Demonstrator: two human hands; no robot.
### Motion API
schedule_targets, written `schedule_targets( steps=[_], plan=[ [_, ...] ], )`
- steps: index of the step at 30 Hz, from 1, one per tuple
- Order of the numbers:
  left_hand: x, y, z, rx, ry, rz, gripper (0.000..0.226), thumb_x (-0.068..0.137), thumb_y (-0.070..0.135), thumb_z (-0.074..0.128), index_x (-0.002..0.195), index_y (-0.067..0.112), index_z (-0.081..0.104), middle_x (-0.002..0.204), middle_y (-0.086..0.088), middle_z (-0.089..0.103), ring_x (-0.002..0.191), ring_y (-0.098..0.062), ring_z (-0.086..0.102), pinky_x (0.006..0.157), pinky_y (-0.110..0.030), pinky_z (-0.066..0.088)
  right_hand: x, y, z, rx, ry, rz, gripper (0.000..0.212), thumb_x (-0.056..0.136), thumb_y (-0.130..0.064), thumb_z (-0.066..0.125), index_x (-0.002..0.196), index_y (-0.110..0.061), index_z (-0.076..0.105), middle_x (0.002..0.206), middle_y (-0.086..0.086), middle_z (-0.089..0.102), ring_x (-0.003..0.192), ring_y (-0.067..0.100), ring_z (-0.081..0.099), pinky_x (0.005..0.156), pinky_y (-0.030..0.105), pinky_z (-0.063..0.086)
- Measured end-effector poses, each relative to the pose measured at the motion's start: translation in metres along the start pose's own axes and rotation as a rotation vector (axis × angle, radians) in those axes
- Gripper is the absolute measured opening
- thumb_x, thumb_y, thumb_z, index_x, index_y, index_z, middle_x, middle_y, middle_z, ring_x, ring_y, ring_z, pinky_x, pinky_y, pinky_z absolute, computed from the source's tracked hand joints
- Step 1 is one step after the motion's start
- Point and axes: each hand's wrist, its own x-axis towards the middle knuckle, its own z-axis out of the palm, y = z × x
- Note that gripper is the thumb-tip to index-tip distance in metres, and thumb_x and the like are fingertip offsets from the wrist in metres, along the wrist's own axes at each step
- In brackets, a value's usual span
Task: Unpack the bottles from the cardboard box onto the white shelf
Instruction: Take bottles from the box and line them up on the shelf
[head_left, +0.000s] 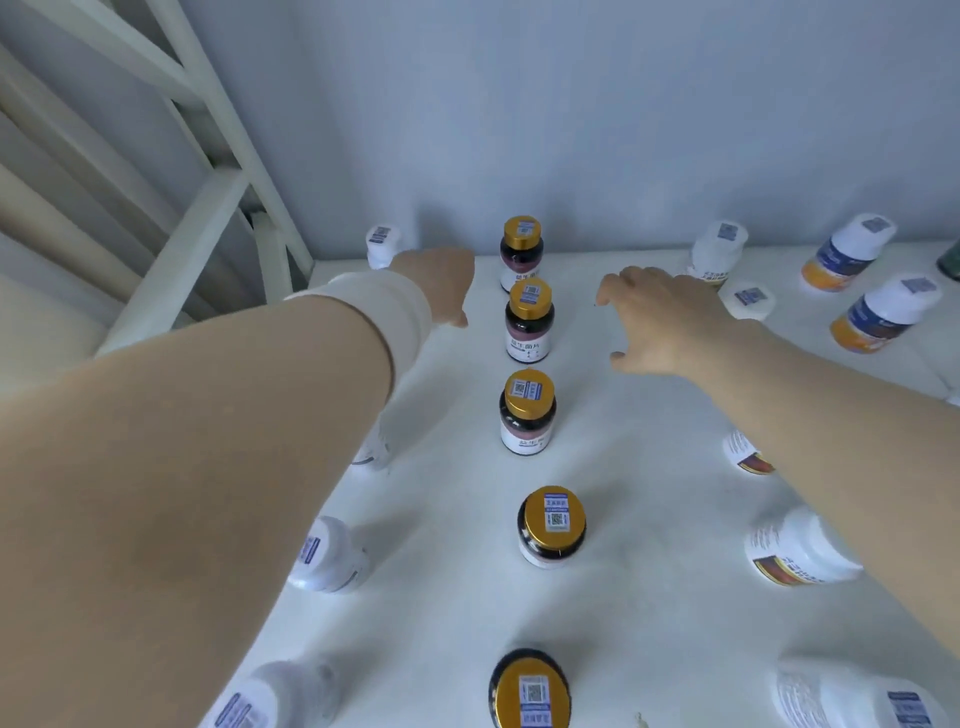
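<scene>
Several dark bottles with gold caps (529, 322) stand in a line down the middle of the white shelf (639, 447). White bottles (327, 556) form a column at the left, and more white bottles (795, 551) stand at the right. My left hand (441, 286) hovers left of the second gold-capped bottle, fingers curled downward, holding nothing I can see. My right hand (660, 322) hovers to the right of that bottle, fingers spread and empty. The cardboard box is out of view.
A white slatted frame (208, 171) rises at the left end of the shelf. A pale wall (571, 130) closes the back. White-capped bottles with blue and orange labels (878, 317) stand at the far right.
</scene>
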Motion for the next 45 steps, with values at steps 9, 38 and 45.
schedule_targets(
  steps=[9,38,45],
  plan=[
    [0.068,0.005,-0.005,-0.694,0.087,-0.005,0.074,0.078,0.034,0.074,0.137,0.013,0.036,0.133,-0.006,0.051,0.121,-0.022,0.050,0.094,-0.028,0.039,0.032,-0.027,0.037,0.640,0.039,0.066,0.074,0.067,-0.040,0.079,0.128,-0.020,0.042,0.130,-0.003,0.048,0.120,0.017,0.047,0.090,0.032,0.041],
    [0.089,0.008,0.017,-0.725,0.079,0.050,0.079,0.074,0.018,0.078,0.138,0.008,0.034,0.135,-0.011,0.052,0.124,-0.027,0.051,0.102,-0.033,0.041,0.044,-0.033,0.059,1.015,0.016,0.067,0.083,0.066,-0.014,0.082,0.136,-0.012,0.036,0.119,0.006,0.056,0.102,0.018,0.056,0.092,0.030,0.046],
    [0.044,-0.003,-0.022,-0.289,0.169,0.020,0.079,0.075,0.028,0.076,0.140,0.014,0.032,0.137,-0.011,0.047,0.124,-0.033,0.047,0.102,-0.045,0.040,0.010,0.038,0.007,0.597,0.156,-0.020,0.074,0.072,-0.010,0.075,0.135,-0.005,0.037,0.128,0.015,0.049,0.119,0.025,0.047,0.094,0.025,0.035]
  ],
)
